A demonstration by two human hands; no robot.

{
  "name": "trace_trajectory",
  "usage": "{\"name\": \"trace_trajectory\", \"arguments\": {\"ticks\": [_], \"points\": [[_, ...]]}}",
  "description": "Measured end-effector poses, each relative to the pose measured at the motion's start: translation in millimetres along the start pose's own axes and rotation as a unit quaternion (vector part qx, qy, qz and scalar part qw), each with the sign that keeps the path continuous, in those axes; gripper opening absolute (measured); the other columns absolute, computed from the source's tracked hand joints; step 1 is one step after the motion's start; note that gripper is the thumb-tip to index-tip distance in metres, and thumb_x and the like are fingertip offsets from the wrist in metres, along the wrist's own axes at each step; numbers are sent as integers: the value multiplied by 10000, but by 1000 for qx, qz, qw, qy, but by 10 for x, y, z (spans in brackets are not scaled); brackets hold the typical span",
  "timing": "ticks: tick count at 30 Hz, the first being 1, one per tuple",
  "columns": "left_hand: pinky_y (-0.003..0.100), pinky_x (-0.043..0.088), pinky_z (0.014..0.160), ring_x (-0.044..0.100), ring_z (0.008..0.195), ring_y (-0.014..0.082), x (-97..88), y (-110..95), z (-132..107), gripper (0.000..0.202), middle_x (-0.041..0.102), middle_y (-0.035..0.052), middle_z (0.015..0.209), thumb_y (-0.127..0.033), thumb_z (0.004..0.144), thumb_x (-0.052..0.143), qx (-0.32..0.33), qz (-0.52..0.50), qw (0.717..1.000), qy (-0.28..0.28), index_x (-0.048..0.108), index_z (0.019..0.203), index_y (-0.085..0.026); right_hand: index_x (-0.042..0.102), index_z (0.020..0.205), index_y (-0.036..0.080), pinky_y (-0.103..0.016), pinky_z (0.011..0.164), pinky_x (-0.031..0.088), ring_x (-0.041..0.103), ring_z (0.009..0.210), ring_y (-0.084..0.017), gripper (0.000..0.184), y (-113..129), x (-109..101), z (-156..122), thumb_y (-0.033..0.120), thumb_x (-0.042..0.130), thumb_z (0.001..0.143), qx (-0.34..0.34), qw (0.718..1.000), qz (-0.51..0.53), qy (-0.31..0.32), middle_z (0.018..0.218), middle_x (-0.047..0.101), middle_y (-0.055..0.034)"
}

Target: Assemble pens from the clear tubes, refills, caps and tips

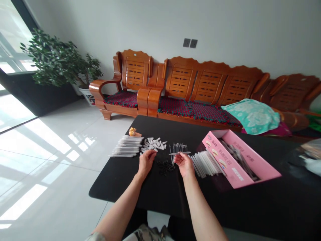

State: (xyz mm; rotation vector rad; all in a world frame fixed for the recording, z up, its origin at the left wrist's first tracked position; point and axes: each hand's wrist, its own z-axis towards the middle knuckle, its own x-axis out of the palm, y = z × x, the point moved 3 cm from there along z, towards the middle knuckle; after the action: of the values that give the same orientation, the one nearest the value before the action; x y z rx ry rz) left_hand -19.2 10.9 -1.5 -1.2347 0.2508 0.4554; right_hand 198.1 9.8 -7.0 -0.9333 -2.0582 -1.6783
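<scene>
The right hand (185, 164) holds a slender pale tube (180, 153) in its grip, at frame centre. The left hand (146, 162) has fingertips drawn together beside white caps (153, 144); whether its grip retains one cannot be determined. Black pieces (165, 167) lie on the surface (117, 187) between both hands. A pink box (223, 160) stands right of centre.

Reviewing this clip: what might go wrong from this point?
The ends of the white tubes on the left lie close to the table's edge; a nudge from the left hand might send some to the floor.

The black bits lie loose between the hands, so either one could scatter them.

The right hand holds a white stick at its fingertips, palm turned up; it might slip.
</scene>
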Motion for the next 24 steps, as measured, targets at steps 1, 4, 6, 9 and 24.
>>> {"name": "trace_trajectory", "arguments": {"ticks": [1, 4, 6, 9, 24], "points": [[224, 476, 687, 617, 700, 131, -10, -2, -9, 141, 676, 8, 773, -242, 869, 570, 15, 23, 1000, 0, 703, 868, -194, 696, 753, 135, -246, 484, 580, 686, 517, -164, 87, -6, -34, 9, 202, 705, 699, -1, 1000, 6, -3, 628, 734, -58], [229, 469, 732, 622, 753, 137, 11, -29, -70, 140, 673, 19, 816, -169, 858, 574, 71, 60, 995, 34, 712, 854, -194, 700, 762, 123, -248, 463, 574, 681, 503, -167, 109, -49, -102, 18, 203, 719, 690, -4, 1000, 15, -9, 629, 736, -63], [225, 469, 731, 619, 757, 133, 32, -46, -123, 169, 664, 29, 832, -150, 871, 552, 94, 63, 992, 52, 715, 876, -191, 704, 763, 111, -245, 461, 573, 680, 504, -167, 117, -74, -123, 15, 195, 721, 683, -8, 1000, 22, -12, 626, 735, -71], [223, 478, 749, 620, 785, 130, 50, -55, -182, 211, 652, 42, 885, -140, 890, 522, 115, 61, 989, 66, 718, 946, -191, 707, 761, 111, -242, 461, 574, 678, 507, -164, 116, -88, -133, 5, 194, 724, 682, -16, 999, 25, -14, 626, 734, -71], [252, 474, 776, 615, 845, 156, 148, -65, -159, 160, 639, 34, 923, -141, 844, 574, 124, 121, 976, 132, 708, 906, -206, 704, 771, 105, -258, 454, 575, 673, 504, -171, 204, -90, -73, -40, 232, 784, 632, -23, 1000, -3, 4, 642, 735, -84]]}}
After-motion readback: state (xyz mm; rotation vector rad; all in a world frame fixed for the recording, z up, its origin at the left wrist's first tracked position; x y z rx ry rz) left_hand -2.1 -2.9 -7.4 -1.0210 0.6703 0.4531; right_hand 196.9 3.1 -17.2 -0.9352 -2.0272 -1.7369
